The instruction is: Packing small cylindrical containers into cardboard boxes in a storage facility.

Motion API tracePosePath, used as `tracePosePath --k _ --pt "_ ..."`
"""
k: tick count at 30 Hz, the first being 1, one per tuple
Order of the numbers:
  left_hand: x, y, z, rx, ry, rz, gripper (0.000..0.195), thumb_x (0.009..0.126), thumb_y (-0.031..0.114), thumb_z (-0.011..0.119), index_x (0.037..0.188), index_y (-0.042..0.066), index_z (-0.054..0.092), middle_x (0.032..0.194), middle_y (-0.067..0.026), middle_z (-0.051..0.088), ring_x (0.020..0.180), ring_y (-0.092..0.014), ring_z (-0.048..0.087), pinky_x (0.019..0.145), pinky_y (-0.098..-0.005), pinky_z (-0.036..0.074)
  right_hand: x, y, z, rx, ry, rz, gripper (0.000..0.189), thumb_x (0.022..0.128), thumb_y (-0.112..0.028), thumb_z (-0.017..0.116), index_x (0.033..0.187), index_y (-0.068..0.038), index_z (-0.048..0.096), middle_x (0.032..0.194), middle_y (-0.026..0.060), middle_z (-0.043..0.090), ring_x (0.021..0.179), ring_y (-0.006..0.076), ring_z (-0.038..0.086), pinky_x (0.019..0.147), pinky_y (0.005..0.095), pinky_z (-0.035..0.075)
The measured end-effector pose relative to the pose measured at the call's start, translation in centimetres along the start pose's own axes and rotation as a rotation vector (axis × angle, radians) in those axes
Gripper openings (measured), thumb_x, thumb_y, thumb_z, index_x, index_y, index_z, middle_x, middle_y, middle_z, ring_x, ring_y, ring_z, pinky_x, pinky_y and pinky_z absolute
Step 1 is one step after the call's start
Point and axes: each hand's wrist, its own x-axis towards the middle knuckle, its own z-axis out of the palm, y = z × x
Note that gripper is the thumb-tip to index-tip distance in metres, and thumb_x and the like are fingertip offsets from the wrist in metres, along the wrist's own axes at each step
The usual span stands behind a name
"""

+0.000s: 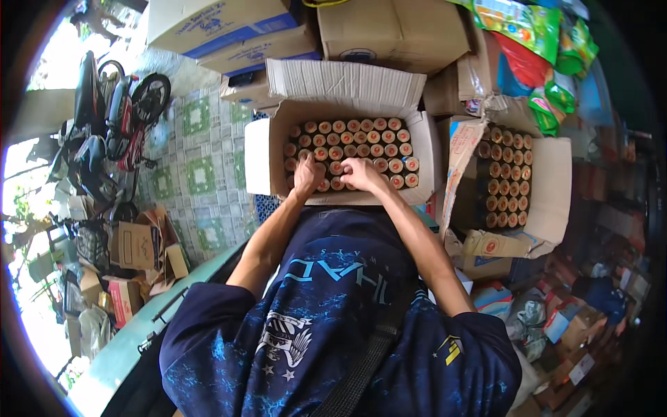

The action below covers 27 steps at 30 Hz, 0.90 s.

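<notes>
Directly in front of me stands an open cardboard box [258,156] with its flaps folded outward. Rows of round containers, perhaps bottles, fill it, their gold-coloured caps [359,137] facing up with a red mark on each. My left hand [310,174] reaches over the near left part of the rows, fingertips down at the caps. To its right, my right hand [362,173] is bent over the near middle rows, with thumb and fingers close together. The fingers and wrists cover some caps. Whether either hand grips a cap cannot be made out.
A second open carton [552,182] on the right holds more gold-capped containers [508,172]. Stacked closed cartons [393,34] rise behind, with green packets [521,26] at upper right. Motorbikes [117,120] stand left on the tiled floor [200,161]. Mixed boxes [573,333] crowd the lower right.
</notes>
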Motion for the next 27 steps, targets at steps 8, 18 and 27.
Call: tracePosePath --k 8,18,27 --pt "1.1 11.8 -4.8 -0.391 -0.243 0.091 0.03 0.081 0.01 0.052 0.105 0.001 0.067 0.084 -0.0206 0.069 0.082 -0.03 0.07 0.073 -0.0362 0.053 -1.6 -2.2 -1.8 -0.303 0.153 -0.132 0.026 0.074 -0.006 0.058 0.096 0.006 0.064 0.09 0.0268 0.067 0.084 0.0365 0.068 0.07 0.0446 0.055" --pt "2.1 29.2 -11.9 -0.631 -0.25 0.468 0.034 0.084 -0.007 0.04 0.11 -0.003 0.061 0.094 -0.019 0.068 0.084 -0.025 0.068 0.075 -0.0334 0.054 -16.5 -8.4 -13.6 0.189 0.699 -0.301 0.028 0.085 -0.002 0.057 0.112 0.005 0.058 0.105 0.0233 0.065 0.091 0.0346 0.067 0.081 0.0401 0.053" --pt "-0.7 39.9 -3.3 -0.624 -0.337 0.848 0.043 0.079 -0.006 0.048 0.121 0.0 0.053 0.102 -0.026 0.057 0.096 -0.045 0.056 0.084 -0.0454 0.048 -21.8 0.1 -18.4 0.16 1.24 -0.053 0.011 0.09 -0.005 0.056 0.1 -0.003 0.061 0.088 0.0162 0.069 0.078 0.033 0.068 0.068 0.0382 0.051"
